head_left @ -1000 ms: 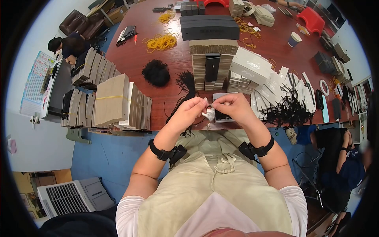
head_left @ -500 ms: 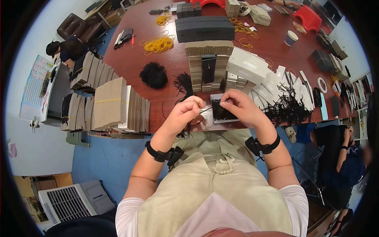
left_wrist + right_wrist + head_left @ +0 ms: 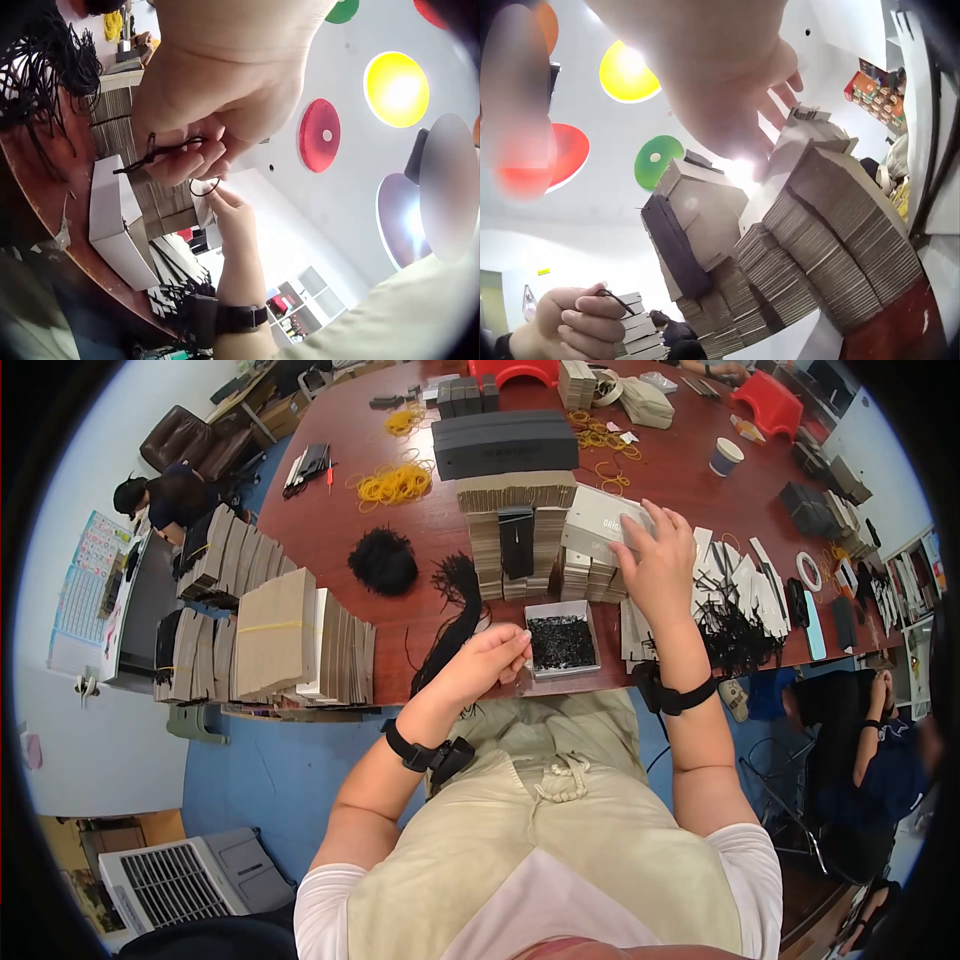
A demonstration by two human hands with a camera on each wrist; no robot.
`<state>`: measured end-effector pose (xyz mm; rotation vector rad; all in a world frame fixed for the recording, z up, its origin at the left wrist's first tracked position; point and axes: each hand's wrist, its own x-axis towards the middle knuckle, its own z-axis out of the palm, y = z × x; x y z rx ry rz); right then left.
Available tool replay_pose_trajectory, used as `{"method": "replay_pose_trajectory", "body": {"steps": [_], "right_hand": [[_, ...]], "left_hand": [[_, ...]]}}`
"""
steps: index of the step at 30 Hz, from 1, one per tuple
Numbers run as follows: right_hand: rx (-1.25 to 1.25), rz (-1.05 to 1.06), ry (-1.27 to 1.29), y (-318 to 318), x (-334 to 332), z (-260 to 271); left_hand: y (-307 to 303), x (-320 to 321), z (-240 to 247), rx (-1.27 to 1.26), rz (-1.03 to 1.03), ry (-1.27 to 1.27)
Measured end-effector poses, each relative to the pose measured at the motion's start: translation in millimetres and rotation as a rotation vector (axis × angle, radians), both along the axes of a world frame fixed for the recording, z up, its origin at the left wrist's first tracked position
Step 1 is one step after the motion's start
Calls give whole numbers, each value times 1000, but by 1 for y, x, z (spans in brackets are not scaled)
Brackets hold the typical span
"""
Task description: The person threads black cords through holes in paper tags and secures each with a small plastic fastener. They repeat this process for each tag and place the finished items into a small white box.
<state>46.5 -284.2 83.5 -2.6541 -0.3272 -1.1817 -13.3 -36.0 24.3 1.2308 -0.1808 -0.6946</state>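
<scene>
In the head view my left hand (image 3: 490,660) is raised just left of a small white box (image 3: 112,206) that holds many tiny black pieces (image 3: 562,644). Its curled fingers grip a thin black cord (image 3: 157,154), knotted, with a loop sticking out in the left wrist view. My right hand (image 3: 657,555) reaches farther over the table, fingers loosely spread over the top of a stack of pale printed cards (image 3: 598,522) lettered "ORIGINALS". Left of the box lies a long bunch of black cords (image 3: 455,625).
Tall bundles of grey card (image 3: 475,535) stand behind the box, with more bundles (image 3: 275,625) at left. White tags with black cords (image 3: 740,615) spread at right. A black cord ball (image 3: 382,560), yellow rubber bands (image 3: 393,484) and a paper cup (image 3: 726,456) lie farther off.
My right hand has left the area beside the left hand and moved right and away to the card stack, uncovering the box. The left hand stays near its place with the cord.
</scene>
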Motion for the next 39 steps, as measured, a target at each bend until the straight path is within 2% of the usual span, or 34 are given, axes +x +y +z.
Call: {"method": "replay_pose_trajectory", "body": {"steps": [5, 8, 14, 17, 20, 21, 24, 27, 30, 34, 36, 39], "right_hand": [[-5, 49, -30, 0, 0, -6], [109, 70, 28, -1, 6, -11], [89, 93, -14, 2, 5, -7], [252, 108, 36, 1, 4, -8], [689, 234, 120, 5, -12, -3], [1016, 416, 158, 10, -13, -10], [1180, 768, 429, 46, -25, -11], [1041, 648, 654, 66, -14, -25], [1152, 693, 801, 73, -8, -27], [1168, 670, 758, 78, -5, -34], [1142, 660, 698, 84, -4, -34], [882, 386, 534, 91, -7, -27]], "left_hand": [[0, -3, 4, 44, 63, -38], [2, -3, 4, 29, 80, -37], [10, -4, 3, 75, 93, -63], [11, -5, 4, 109, 139, -48], [14, -4, 6, 181, 191, -72], [15, -3, 11, 195, 197, -77], [13, 0, 19, 149, 230, -189], [7, 2, 29, 86, 262, -315], [6, 9, 44, 91, 267, -441], [0, 24, 66, 64, 367, -463], [-1, 37, 62, 110, 410, -394], [-2, 46, 53, 140, 433, -336]]}}
